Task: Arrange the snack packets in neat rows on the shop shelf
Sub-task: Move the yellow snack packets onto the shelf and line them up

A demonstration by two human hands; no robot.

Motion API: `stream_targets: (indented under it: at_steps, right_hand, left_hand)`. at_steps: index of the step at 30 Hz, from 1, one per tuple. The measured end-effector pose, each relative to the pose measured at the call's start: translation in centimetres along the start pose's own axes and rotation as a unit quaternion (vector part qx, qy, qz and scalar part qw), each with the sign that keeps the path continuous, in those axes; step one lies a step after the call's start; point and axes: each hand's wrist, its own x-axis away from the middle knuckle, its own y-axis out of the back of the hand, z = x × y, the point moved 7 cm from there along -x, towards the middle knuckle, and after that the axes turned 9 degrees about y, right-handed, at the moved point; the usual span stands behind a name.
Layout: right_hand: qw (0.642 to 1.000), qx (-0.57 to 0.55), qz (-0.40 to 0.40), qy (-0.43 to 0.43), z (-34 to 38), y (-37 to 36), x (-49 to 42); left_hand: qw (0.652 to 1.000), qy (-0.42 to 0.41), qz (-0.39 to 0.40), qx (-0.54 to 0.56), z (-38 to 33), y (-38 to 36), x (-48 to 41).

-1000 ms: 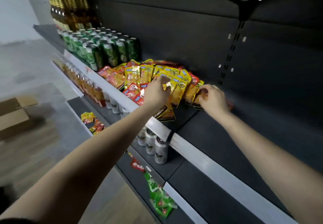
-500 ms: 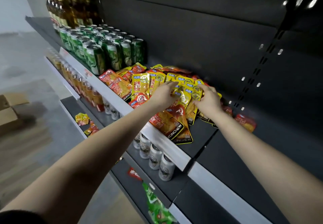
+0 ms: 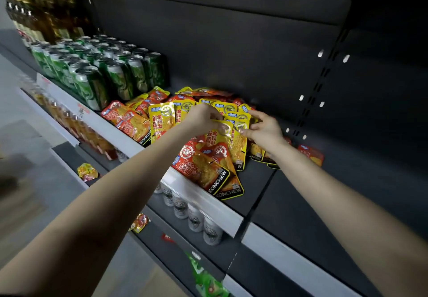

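A loose heap of yellow and red snack packets (image 3: pixel 162 120) covers the middle of the dark shelf (image 3: pixel 308 194). My left hand (image 3: pixel 203 117) and my right hand (image 3: pixel 264 130) both pinch the top edge of one yellow packet (image 3: pixel 238 141) that stands up in the heap. Two red KONCHEW packets (image 3: pixel 203 169) lie flat at the shelf's front lip, one on top of the other. Another red packet (image 3: pixel 311 154) lies apart to the right, behind my right forearm.
Green cans (image 3: pixel 102 74) stand in rows left of the heap, with bottles (image 3: pixel 39 7) behind them. White cans (image 3: pixel 196 218) and stray packets (image 3: pixel 86 171) sit on the lower shelves. The white price rail (image 3: pixel 203 199) edges the shelf. The shelf's right part is bare.
My hands have come together on one yellow packet, the right one moving left. The camera has moved closer and tilted up.
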Motion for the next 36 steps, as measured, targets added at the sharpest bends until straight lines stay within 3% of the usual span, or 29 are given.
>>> stream_targets:
  at_steps: [7, 16, 28, 36]
  right_hand:
    - [0.995, -0.003, -0.096, 0.001, -1.1, 4.1, 1.3]
    - [0.986, -0.052, -0.158, -0.013, -3.5, 12.1, 4.5]
    - [0.960, -0.069, -0.261, -0.073, -9.3, 29.4, 17.1]
    - [0.926, 0.015, -0.358, -0.119, -12.2, 41.0, 28.7]
  left_hand:
    - [0.977, 0.047, -0.069, 0.195, -0.7, -0.4, 0.3]
    - [0.978, -0.028, -0.056, 0.200, -7.7, -3.2, 1.0]
    - [0.954, -0.123, 0.127, 0.243, -24.6, -16.3, 6.3]
    - [0.915, -0.204, 0.243, 0.251, -36.3, -24.8, 14.5]
